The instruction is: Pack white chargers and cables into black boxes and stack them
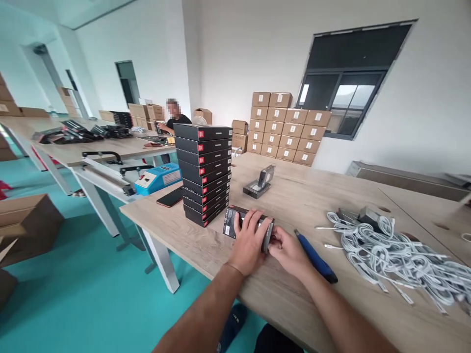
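A small black box [230, 226] with white print lies on the wooden table, partly hidden by both hands. My left hand [250, 238] lies over its top with the fingers bent around it. At the box's right end, my right hand [289, 249] pinches the edge with thumb and fingers. Left of the hands stands a tall stack of black boxes [204, 171] with red labels. Behind them, an open dark tray [256, 189] carries an upright clear-and-grey package [266, 175]. A blue-handled tool [315, 256] lies beside my right forearm.
Bundled white cables [397, 255] spread over the table's right side. A phone [170, 197] lies left of the stack, near a blue machine [158, 178]. Brown cartons [287, 128] are piled by the wall. Another person [177, 117] sits at a table farther back.
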`<state>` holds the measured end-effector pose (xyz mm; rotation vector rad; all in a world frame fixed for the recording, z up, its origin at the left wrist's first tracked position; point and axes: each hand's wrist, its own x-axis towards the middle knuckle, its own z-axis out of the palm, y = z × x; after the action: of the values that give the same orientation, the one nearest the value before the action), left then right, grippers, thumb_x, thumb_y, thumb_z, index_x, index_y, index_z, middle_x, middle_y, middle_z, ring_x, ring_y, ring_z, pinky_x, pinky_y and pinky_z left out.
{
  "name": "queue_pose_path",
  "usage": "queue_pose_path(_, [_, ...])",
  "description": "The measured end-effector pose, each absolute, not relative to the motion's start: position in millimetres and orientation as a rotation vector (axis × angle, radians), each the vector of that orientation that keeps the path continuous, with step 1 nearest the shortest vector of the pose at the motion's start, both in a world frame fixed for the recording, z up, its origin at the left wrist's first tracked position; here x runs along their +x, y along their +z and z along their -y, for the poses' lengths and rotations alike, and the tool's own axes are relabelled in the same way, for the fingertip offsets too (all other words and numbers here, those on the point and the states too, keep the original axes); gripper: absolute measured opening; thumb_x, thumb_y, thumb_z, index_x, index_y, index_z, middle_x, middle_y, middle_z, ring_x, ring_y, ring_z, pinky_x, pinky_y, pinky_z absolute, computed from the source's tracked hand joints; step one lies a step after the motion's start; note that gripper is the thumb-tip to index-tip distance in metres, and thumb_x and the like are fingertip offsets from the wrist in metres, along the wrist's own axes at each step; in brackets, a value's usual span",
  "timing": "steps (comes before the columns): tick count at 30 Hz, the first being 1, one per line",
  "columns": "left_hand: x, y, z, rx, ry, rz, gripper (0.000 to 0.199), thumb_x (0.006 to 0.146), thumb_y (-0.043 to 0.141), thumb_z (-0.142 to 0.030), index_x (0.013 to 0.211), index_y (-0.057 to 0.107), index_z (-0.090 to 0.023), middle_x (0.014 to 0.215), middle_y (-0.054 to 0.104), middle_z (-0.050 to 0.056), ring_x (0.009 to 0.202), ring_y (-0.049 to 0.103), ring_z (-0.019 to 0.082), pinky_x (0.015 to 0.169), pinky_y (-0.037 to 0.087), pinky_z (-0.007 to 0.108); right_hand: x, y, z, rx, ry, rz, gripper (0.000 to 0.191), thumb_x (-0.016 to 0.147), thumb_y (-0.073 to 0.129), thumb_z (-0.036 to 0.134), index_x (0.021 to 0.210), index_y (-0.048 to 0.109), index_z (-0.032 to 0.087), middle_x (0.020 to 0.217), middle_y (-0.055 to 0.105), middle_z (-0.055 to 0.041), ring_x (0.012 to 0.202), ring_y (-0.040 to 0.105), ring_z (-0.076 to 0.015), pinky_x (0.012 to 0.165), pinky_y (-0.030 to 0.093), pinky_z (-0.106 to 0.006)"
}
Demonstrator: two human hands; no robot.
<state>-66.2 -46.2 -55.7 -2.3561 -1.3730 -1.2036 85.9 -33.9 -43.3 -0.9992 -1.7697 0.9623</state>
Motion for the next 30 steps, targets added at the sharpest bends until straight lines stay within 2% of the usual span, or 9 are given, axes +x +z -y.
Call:
queue_pose_path(3, [-64,-57,44,-2.375,-1.236,1.307,0.077,0.065,0.063,-0.016,0.14,0.044,-0.024,0.153,0.041,0.012,0.146,0.027,0.033,0.12,-0.004,0.058,85,-38,35,-1.118,0.795,1.823,0.032,0.065,0.056,0.018,0.097,0.06,0.02,0.092,0.074,-0.0042,0.084,0.068,-0.022,0.076,0.055,-0.033])
queue_pose_path(7, [-62,-56,42,-2.383,-1.273,1.303,0.075,0.067,0.064,-0.018,0.139,0.045,-0.023,0.152,0.042,0.012,0.148,0.024,0.033,0.121,-0.005,0.058,83,-28,38,-1.225,0.609,1.796,0.029,0.06,0.051,0.017,0.088,0.06,0.021,0.07,0.065,0.0017,0.063,0.057,-0.0176,0.059,0.047,-0.028])
queue_pose_path(15, [-67,-52,49,-2.386,-1.29,1.261,0.082,0.064,0.063,-0.016,0.142,0.042,-0.021,0.155,0.039,0.013,0.149,0.022,0.034,0.122,-0.001,0.056,95,-39,24,-1.161,0.569,1.708,0.021,0.063,0.043,0.023,0.072,0.062,0.022,0.072,0.068,-0.0017,0.074,0.062,-0.0245,0.069,0.053,-0.034])
queue_pose_path(17, [-67,-52,48,-2.338,-1.304,1.304,0.085,0.061,0.063,-0.015,0.143,0.041,-0.021,0.153,0.04,0.014,0.147,0.025,0.034,0.122,-0.001,0.056,97,-42,23,-1.109,0.62,1.706,0.031,0.066,0.041,0.023,0.084,0.067,0.022,0.082,0.072,-0.0025,0.082,0.066,-0.0254,0.075,0.056,-0.035])
queue_pose_path(19, [-66,-52,46,-2.284,-1.321,1.366,0.084,0.062,0.064,-0.016,0.143,0.041,-0.022,0.152,0.041,0.014,0.145,0.028,0.035,0.121,0.001,0.056,98,-43,27,-1.053,0.635,1.707,0.042,0.072,0.044,0.023,0.109,0.064,0.022,0.103,0.073,-0.004,0.094,0.068,-0.0248,0.085,0.057,-0.037])
queue_pose_path(22, [-63,-54,43,-2.203,-1.356,1.404,0.078,0.068,0.065,-0.019,0.143,0.042,-0.024,0.153,0.037,0.015,0.144,0.03,0.035,0.121,0.003,0.056,98,-37,38,-0.973,0.353,1.774,0.054,0.078,0.061,0.025,0.131,0.051,0.023,0.135,0.059,-0.0105,0.116,0.061,-0.026,0.095,0.055,-0.04])
queue_pose_path(24, [-61,-54,42,-2.147,-1.388,1.428,0.078,0.07,0.065,-0.019,0.144,0.041,-0.024,0.152,0.035,0.016,0.144,0.03,0.034,0.121,0.003,0.055,99,-31,44,-0.911,0.057,1.851,0.048,0.081,0.065,0.023,0.127,0.053,0.023,0.145,0.048,-0.0129,0.128,0.053,-0.0272,0.102,0.052,-0.043])
queue_pose_path(27, [-62,-53,45,-2.097,-1.408,1.492,0.087,0.065,0.067,-0.017,0.147,0.037,-0.026,0.149,0.037,0.015,0.143,0.032,0.035,0.121,0.005,0.054,101,-24,44,-0.862,-0.185,1.913,0.025,0.091,0.053,0.015,0.112,0.062,0.023,0.149,0.042,-0.012,0.131,0.051,-0.0255,0.107,0.047,-0.045])
queue_pose_path(30, [-65,-53,50,-2.071,-1.408,1.509,0.093,0.062,0.069,-0.017,0.148,0.034,-0.026,0.144,0.042,0.015,0.139,0.035,0.035,0.121,0.006,0.055,104,-26,36,-0.89,-0.197,1.894,0.03,0.094,0.043,0.013,0.099,0.07,0.024,0.147,0.046,-0.0104,0.127,0.053,-0.025,0.101,0.05,-0.043])
